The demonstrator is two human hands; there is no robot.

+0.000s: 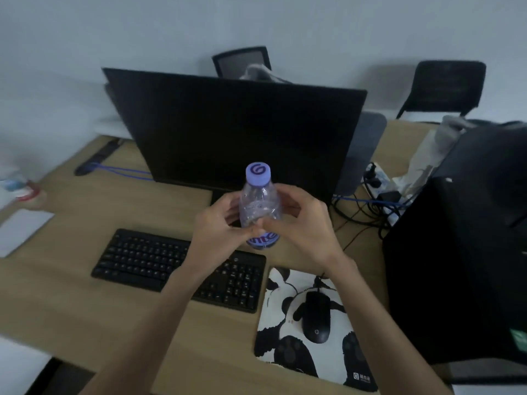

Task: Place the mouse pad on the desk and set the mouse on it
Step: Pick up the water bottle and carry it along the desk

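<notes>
A clear bottle [259, 206] with a purple cap is held upright above the keyboard [159, 266], gripped between the left hand [219, 223] and the right hand [302, 223], fingers curled around its body. The pad [336, 363] lies flat on the desk [71, 303], just right of the keyboard, and the mouse [316, 317] rests on it

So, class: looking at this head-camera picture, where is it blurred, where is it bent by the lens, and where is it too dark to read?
Head view: blur smears the items at the far left desk edge; the wide lens bows the desk and tilts the monitor; the black tower is featureless; the bottle is fairly sharp.
</notes>
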